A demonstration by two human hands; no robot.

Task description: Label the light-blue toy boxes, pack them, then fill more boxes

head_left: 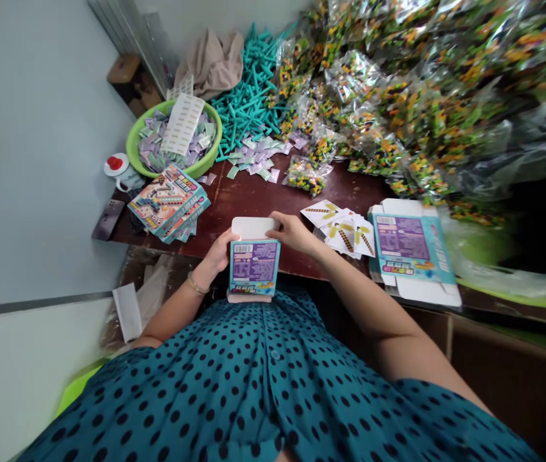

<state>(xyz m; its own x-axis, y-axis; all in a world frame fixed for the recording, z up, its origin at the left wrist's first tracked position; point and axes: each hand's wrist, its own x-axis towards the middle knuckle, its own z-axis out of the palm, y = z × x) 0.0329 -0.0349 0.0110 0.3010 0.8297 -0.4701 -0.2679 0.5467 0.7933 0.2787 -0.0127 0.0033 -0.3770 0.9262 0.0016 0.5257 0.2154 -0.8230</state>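
Observation:
A small printed cardboard box (254, 266), teal and purple with a barcode, is held upright in front of my body. Its white top flap stands up, and another flap sticks out at the bottom. My left hand (221, 250) grips the box's upper left edge, thumb on the front. At the upper right corner, my right hand (292, 231) has its fingers closed on the flap and box edge. Near my right hand lie several white cards (342, 228) printed with a yellow and black pickaxe picture. Further right is a stack of flattened boxes (405, 247).
Finished-looking boxes (169, 202) are stacked at left, before a green basket (133, 144) of small packets. Teal sticks (251, 90) and loose packets (258, 157) lie behind. Bags of colourful pieces (373, 122) pile up at right. A phone (109, 218) and lidded cup (126, 176) sit at the left edge.

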